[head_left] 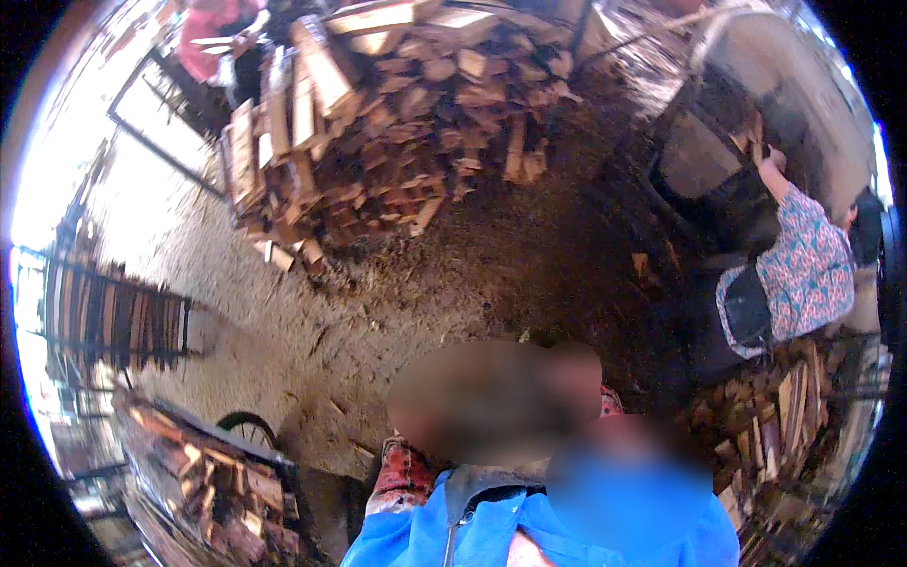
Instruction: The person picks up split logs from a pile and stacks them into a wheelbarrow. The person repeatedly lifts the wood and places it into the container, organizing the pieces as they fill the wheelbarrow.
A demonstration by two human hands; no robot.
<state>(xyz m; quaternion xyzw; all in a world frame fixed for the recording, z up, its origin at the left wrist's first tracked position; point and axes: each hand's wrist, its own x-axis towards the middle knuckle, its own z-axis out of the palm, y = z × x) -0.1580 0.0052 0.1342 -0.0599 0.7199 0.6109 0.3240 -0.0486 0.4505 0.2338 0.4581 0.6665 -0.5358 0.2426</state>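
A red patterned sleeve (401, 472) comes out of my blue jacket (402, 541) on the left. A scrap of red patterned cloth (611, 403) shows on the right. A brown-grey blurred patch (491, 402) in front of my chest covers the place where both sleeves lead. Neither hand's fingers can be made out, and whatever they may hold is hidden. A second blur lies over the right side of the jacket. Bare dirt floor (378, 326) stretches just ahead of my arms.
Split firewood (397, 180) is heaped ahead. On the right, a person in a patterned top (808, 269) reaches toward a dark opening (699, 156) in a pale rounded structure (803, 85). Wood fills a cart (236, 482) near left; more wood (779, 435) lies near right. A rack (118, 317) stands left.
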